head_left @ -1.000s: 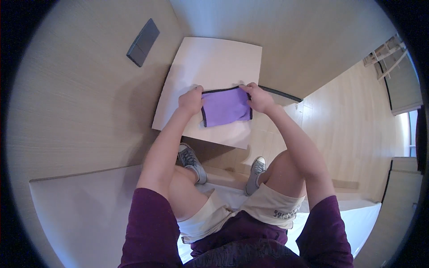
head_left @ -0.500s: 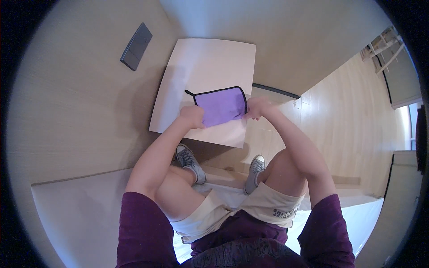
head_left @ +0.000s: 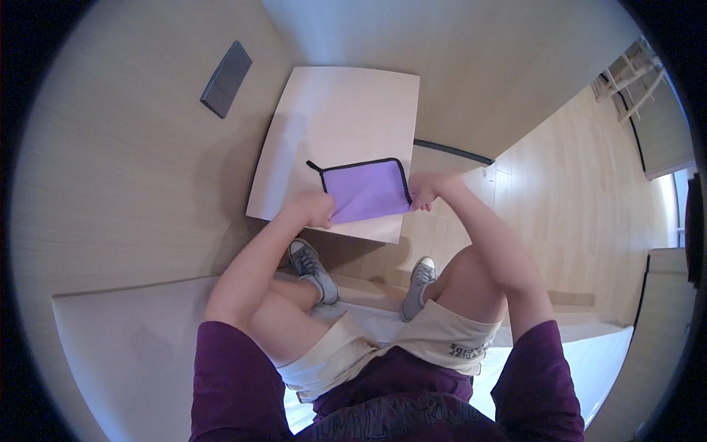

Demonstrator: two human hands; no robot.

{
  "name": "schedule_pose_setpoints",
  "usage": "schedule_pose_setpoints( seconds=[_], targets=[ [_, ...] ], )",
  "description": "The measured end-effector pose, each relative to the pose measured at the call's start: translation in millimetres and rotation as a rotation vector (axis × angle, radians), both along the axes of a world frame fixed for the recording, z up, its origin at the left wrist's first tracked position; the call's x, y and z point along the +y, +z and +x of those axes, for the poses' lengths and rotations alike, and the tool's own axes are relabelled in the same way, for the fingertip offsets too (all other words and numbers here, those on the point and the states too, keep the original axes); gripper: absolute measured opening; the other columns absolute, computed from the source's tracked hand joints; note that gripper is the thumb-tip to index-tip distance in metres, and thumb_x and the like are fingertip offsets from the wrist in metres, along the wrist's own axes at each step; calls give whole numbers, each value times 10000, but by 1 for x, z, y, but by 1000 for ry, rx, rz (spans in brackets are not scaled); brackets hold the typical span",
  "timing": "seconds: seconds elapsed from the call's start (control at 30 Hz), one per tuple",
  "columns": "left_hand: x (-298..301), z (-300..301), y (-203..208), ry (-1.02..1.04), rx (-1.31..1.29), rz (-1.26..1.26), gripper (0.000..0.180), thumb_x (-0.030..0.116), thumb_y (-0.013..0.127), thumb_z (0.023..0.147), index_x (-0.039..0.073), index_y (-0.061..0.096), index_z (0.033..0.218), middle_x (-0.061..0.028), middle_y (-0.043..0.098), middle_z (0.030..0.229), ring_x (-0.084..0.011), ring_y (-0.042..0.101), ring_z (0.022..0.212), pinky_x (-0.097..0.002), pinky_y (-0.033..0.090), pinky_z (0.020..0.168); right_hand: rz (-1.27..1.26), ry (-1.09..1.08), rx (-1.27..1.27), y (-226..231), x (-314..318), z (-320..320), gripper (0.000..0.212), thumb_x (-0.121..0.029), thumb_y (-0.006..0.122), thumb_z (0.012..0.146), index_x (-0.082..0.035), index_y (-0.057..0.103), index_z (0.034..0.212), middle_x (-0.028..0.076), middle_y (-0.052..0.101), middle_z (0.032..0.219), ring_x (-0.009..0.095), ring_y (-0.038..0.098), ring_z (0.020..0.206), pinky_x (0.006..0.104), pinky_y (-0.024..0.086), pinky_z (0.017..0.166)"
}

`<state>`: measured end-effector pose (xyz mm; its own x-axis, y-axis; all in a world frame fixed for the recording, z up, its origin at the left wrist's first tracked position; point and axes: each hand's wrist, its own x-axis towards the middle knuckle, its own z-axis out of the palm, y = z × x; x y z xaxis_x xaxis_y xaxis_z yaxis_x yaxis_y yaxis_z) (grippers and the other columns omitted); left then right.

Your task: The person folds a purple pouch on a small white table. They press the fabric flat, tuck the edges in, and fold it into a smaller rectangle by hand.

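A purple cloth (head_left: 366, 189) with black edging and a small black loop at its far left corner lies over the near part of a pale wooden tabletop (head_left: 353, 110). At the cloth's near left corner, the fingers of my left hand (head_left: 311, 209) are closed on its edge. My right hand (head_left: 425, 191) pinches the near right corner, just past the tabletop's right edge. Between the two hands the near edge is drawn fairly straight, with slight creases near the left hand.
A dark rectangular panel (head_left: 227, 79) is on the wooden wall at the left. Wooden panels rise behind the tabletop. Below it are my two grey sneakers (head_left: 421, 283). Wood flooring (head_left: 545, 214) stretches to the right, toward a pale wooden rack (head_left: 630, 77).
Both hands have drawn the purple cloth a little nearer to me across the tabletop. Its near edge now looks straighter and less wrinkled at the right.
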<state>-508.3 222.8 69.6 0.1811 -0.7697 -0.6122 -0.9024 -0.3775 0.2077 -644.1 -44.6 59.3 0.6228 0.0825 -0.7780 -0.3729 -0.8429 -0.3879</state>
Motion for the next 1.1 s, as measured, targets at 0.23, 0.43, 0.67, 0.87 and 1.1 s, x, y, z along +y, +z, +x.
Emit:
schedule_pose_setpoints(
  seconds=[0.23,0.43,0.67,0.87,1.1],
  targets=[
    [1,-20,-6,-154,-156,-102,283,304,697,658,39,649,747,-149,662,805,-315,651,783,-437,521,700,-188,99,76,-7,25,-8,383,-341,708,778,19,650,892,118,682,764,205,671,641,312,531,580],
    [4,-24,2,-245,-253,-203,342,271,687,649,47,633,903,-166,638,904,-317,634,873,-442,513,734,-60,-322,202,-5,23,-13,541,-543,595,838,-12,613,939,104,688,803,186,671,640,279,483,524],
    [11,-30,-7,-160,-129,-318,312,105,591,697,55,578,1005,-160,631,911,-329,628,882,-463,507,747,132,-306,262,-4,11,-9,444,-488,648,823,-49,619,883,75,681,779,159,675,662,260,482,524],
    [3,-36,2,-264,-100,-214,277,162,617,704,103,623,974,-139,649,896,-322,634,863,-441,514,743,299,-493,-6,18,16,-10,247,-289,695,762,-54,618,762,36,628,725,114,629,672,256,509,570],
    [-5,-7,-8,348,384,-552,359,340,630,795,100,617,1062,-144,656,992,-269,652,834,-367,533,729,595,-692,-406,42,63,3,160,-122,677,671,-61,551,595,-1,551,640,86,546,621,238,460,542]
  ],
)
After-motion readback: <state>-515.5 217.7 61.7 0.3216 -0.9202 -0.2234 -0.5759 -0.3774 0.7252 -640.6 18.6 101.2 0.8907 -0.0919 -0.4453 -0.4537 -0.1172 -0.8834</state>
